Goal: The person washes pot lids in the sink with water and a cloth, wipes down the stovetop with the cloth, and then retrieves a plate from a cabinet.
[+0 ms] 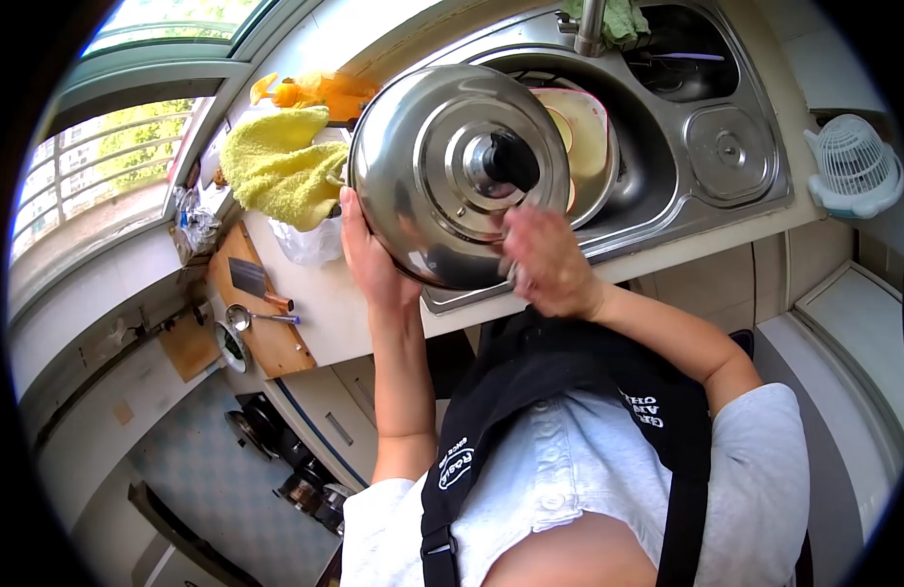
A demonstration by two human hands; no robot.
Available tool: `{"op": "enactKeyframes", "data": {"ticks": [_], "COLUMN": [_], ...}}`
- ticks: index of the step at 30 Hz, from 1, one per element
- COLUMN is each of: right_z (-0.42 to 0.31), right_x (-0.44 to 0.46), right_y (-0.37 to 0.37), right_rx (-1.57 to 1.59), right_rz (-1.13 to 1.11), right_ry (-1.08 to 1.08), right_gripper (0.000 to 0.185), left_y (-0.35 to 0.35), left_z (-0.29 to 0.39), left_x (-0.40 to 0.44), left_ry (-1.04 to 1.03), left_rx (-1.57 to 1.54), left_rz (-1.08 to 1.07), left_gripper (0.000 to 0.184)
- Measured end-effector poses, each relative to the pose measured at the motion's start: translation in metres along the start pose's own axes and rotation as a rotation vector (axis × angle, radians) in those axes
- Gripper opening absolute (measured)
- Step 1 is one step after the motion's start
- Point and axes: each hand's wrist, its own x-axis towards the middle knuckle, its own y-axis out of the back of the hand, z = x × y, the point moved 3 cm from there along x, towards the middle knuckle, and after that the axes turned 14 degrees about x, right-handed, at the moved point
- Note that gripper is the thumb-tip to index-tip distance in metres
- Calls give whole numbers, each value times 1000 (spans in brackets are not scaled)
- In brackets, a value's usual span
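Note:
A large round stainless-steel pot lid [403, 147] with a black knob [511, 161] is held up, tilted, over the counter and the near edge of the sink. My left hand [376, 259] grips its rim from the left, thumb along the edge and the other fingers hidden behind. My right hand [551, 262], blurred by motion, presses curled fingers against the lower right of the lid; whatever they hold is too small and smeared to name. Behind the lid, a cream-coloured dish with a red rim [594, 122] sits in a metal basin [613, 176] in the sink.
The steel sink [657, 176] has a faucet [590, 29] and a second bowl [682, 54]. A yellow towel [281, 166] lies left of the lid. A cleaver [247, 278] and ladle [241, 317] rest on a wooden board [276, 338]. A plastic basket [856, 161] stands at right.

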Motion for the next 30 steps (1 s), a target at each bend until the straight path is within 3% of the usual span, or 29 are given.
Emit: {"op": "enactKeyframes", "data": {"ticks": [2, 4, 9, 14, 16, 20, 22, 24, 25, 27, 28, 30], "right_z": [-20, -26, -16, -12, -18, -11, 13, 35, 49, 87, 97, 110], "right_x": [10, 38, 117, 122, 98, 33, 2, 0, 4, 3, 6, 17], "right_y": [-13, -16, -13, -23, -23, -7, -2, 12, 12, 14, 23, 39], "right_rx": [-174, -191, -64, -84, -29, -158, -129, -42, -48, 801, 794, 962], "right_rz": [-167, -151, 117, 198, -4, -204, -131, 140, 145, 641, 649, 670], "right_ry": [175, 147, -93, -165, -136, -13, -22, -224, -221, -546, -545, -827], "right_gripper": [45, 45, 52, 54, 55, 50, 50, 45, 45, 44, 44, 47], "left_y": [-1, -21, -33, -29, -20, -5, 0, 4, 13, 14, 11, 12], "left_z": [-6, 1, -4, -4, -8, -10, -5, -3, -8, -13, -15, -21], "left_x": [-2, -11, -16, -12, -13, -9, -8, -6, -2, -2, -1, 5], "left_ry": [-27, -117, -153, -186, -58, -52, -55, -5, 8, -16, -50, -9], "left_rx": [62, 219, 185, 154, 142, 82, 92, 17, -38, -29, -22, 24], "left_rz": [74, 44, 60, -9, 130, 101, 115, 16, -54, -128, -198, -122], "left_gripper": [41, 42, 44, 41, 40, 35, 34, 35, 35, 36, 38, 40]}}
